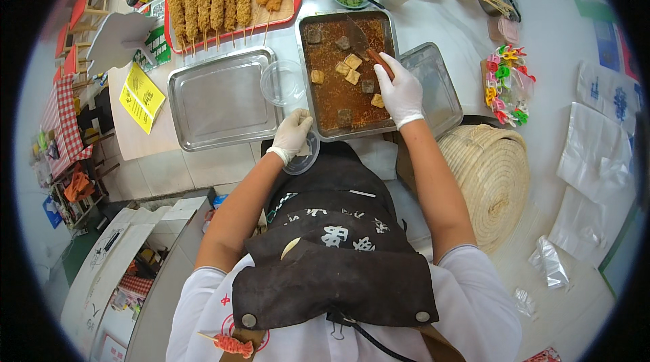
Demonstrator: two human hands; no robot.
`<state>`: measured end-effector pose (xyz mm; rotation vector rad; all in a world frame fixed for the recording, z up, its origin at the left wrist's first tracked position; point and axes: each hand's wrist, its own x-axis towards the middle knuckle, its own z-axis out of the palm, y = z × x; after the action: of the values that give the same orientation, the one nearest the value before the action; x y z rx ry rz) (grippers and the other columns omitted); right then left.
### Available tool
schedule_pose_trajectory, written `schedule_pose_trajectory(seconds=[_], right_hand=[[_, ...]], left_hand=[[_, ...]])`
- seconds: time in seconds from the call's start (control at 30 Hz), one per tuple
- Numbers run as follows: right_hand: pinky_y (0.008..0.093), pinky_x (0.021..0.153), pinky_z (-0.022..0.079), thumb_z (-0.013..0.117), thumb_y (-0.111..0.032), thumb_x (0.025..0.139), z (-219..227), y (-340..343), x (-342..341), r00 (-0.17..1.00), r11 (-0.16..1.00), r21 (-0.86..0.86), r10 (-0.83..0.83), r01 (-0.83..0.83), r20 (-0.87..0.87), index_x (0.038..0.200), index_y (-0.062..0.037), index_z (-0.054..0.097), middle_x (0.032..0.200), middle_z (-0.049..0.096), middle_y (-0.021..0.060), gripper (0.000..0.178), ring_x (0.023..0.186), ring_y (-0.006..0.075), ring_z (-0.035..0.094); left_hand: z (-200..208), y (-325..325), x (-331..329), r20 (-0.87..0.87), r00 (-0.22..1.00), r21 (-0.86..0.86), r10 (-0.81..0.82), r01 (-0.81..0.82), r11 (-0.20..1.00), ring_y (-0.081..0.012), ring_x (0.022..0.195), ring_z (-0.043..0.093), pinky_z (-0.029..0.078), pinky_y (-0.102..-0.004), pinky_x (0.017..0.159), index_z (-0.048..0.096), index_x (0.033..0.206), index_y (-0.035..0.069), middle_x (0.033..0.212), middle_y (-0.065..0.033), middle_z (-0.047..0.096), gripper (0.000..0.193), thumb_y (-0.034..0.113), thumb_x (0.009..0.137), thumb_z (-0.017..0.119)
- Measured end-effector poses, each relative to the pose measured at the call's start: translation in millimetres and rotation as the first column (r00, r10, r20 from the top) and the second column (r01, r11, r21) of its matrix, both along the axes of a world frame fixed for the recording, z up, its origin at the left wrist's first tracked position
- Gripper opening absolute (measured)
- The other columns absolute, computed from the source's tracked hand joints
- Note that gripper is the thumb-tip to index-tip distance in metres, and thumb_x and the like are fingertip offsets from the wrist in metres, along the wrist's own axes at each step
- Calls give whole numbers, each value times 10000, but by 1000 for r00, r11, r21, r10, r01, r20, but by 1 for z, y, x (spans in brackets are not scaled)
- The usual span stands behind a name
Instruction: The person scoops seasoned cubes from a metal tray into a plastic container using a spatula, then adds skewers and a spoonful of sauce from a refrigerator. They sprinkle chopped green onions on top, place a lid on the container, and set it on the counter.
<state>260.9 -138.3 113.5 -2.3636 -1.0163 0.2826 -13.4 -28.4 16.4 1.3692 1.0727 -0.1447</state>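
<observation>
Right now the right hand, in a white glove, is closed around the wooden handle of a flat metal spatula. The blade points away from the hand and rests in a metal tray of brown sauce with cubes of tofu in it. Some cubes lie just past the fingers, close to the blade.

The left hand, also gloved, is curled around the rim of a small clear plastic bowl. The bowl sits at the near edge of the sauce tray, tucked under the hand. A clear round lid lies just beyond this hand, on the edge of an empty metal tray.

It looks like the scooping step: tofu is about to be lifted from the tray into the bowl. The next move would need the blade slid under a cube, kept flat so nothing slips off, and the bowl held steady close by.

Both arms reach forward from the body with bent elbows. The right wrist tips down toward the tray. The left wrist is turned in, with the fingers hooked over the bowl.

Farther off, beyond both hands, is a red tray of fried skewers.
</observation>
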Motion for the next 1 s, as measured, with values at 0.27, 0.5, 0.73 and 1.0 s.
schedule_pose_trajectory(seconds=[0.27, 0.5, 0.73, 1.0], right_hand=[[388, 683, 521, 735, -319, 1021, -24, -10, -8, 788, 904, -262, 425, -338, 446, 1389, -164, 697, 776, 637, 25, 401, 719, 224, 665], [393, 650, 517, 709, -345, 1032, -25, -21, 9, 770, 939, -220, 341, -263, 538, 1375, -177, 710, 741, 609, 24, 382, 672, 225, 658], [418, 684, 546, 705, -355, 1041, -27, -16, 39, 813, 974, -151, 223, -167, 538, 1396, -187, 691, 778, 655, 49, 393, 697, 263, 674], [465, 744, 574, 683, -374, 1054, -37, 2, 54, 919, 986, -74, 163, -147, 358, 1400, -202, 693, 870, 732, 103, 386, 794, 336, 724]], left_hand=[[7, 1, 1, 0, 1000, 22, -18, 18, 1000, -119, 819, 639, 535, -323, 762, 688, 1206, 18, 914, -47, 714, 250, 237, 1092, 653], [10, 1, 3, -4, 1000, -20, -10, 9, 1000, -130, 849, 652, 539, -326, 801, 688, 1206, 3, 923, -56, 717, 258, 231, 1093, 644], [-4, -1, 0, 32, 999, 54, -18, 16, 998, -136, 843, 652, 538, -326, 791, 688, 1191, 7, 915, -55, 712, 247, 230, 1093, 643], [-11, -3, -2, 20, 1000, 26, 10, -11, 1000, -168, 809, 659, 546, -362, 771, 691, 1211, 28, 900, -67, 713, 257, 253, 1090, 661]])
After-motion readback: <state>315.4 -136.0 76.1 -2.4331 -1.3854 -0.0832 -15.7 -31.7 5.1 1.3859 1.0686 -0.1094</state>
